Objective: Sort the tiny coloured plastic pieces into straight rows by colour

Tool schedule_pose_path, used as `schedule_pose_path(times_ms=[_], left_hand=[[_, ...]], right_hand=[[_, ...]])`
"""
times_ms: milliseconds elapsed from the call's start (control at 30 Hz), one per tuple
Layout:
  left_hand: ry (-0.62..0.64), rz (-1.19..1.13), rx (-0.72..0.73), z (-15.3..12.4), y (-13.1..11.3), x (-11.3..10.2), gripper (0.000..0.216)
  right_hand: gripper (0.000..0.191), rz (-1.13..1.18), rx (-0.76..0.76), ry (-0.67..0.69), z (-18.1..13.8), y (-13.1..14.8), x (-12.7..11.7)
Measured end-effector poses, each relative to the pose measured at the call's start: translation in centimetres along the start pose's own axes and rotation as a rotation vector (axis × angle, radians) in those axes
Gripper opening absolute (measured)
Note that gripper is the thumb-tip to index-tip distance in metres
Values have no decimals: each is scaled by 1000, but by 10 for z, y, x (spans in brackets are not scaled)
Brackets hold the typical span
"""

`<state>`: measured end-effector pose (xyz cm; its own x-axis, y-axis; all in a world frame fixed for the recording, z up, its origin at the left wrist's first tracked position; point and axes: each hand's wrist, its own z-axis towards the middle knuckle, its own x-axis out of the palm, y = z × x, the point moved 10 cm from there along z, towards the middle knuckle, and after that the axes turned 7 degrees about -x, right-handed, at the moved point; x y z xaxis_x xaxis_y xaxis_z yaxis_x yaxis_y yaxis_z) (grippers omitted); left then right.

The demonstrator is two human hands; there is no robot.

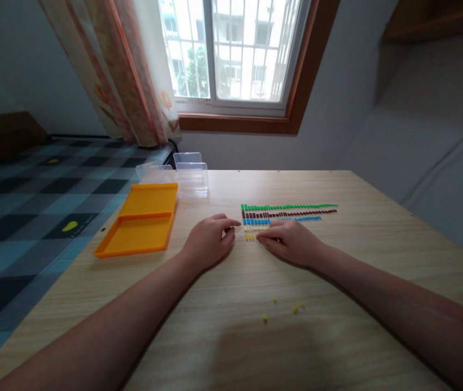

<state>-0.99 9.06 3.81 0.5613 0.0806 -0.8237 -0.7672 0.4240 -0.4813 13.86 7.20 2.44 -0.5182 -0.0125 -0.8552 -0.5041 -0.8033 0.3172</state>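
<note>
Small coloured blocks stand in rows on the table: a green row [280, 207], a brown row [280, 214], a blue row [255, 221], a pale cream row [249, 228] and a short yellow row [249, 237]. My right hand [294, 241] is at the right end of the yellow row, fingertips pinched together at a small yellow block that they mostly hide. It also covers part of the cream and blue rows. My left hand [210, 241] rests by the rows' left ends, index finger stretched out, thumb apart, holding nothing visible. Several loose yellow blocks [295, 309] lie nearer to me.
An orange open case [133, 251] lies on the table's left side. Behind it stand clear plastic boxes [192, 182]. The wooden table [198, 336] borders a bed with a checked cover [23, 228] at left. A window and curtain are beyond.
</note>
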Motion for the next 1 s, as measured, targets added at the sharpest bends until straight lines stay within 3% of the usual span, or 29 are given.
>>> schedule_pose_path(times_ms=[633,833,933,1000], left_hand=[[-12,16,16,-1,-2,0,29],[-6,16,21,0,-3,-1,29],[-10,10,28,0,-3,-2,29],[-11,8,33,0,-3,-2,29]], right_hand=[[26,10,-48,-56,0,4,-3],[26,87,-14,-125,-2,0,-17],[24,157,5,-59,-1,0,-22],[22,250,-16,107,0,7,-18]])
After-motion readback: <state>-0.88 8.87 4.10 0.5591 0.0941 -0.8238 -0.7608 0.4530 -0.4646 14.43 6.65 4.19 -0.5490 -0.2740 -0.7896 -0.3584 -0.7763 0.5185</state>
